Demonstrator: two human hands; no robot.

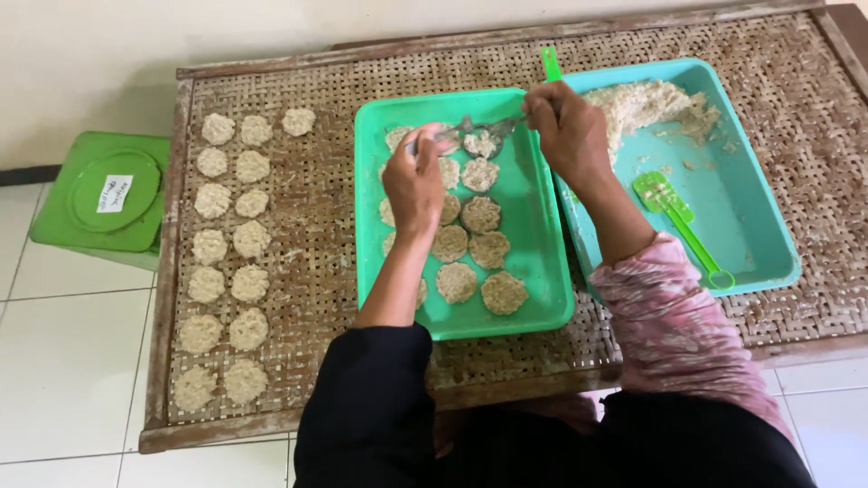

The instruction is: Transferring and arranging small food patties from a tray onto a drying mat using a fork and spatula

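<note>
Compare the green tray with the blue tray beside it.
The green tray holds flat round patties laid in rows; the blue tray holds a loose heap of the pale mixture at its far end. The blue tray has a green spatula lying in it; the green tray has none. The left hand and right hand work with spoons over the green tray, not the blue. Both are rectangular plastic trays on the woven mat.

Green tray (542, 271), turquoise tray (759, 226), brown woven tabletop (316, 226), beige patties (226, 235), green lidded box (99, 203), pink patterned sleeve (678, 316).
</note>
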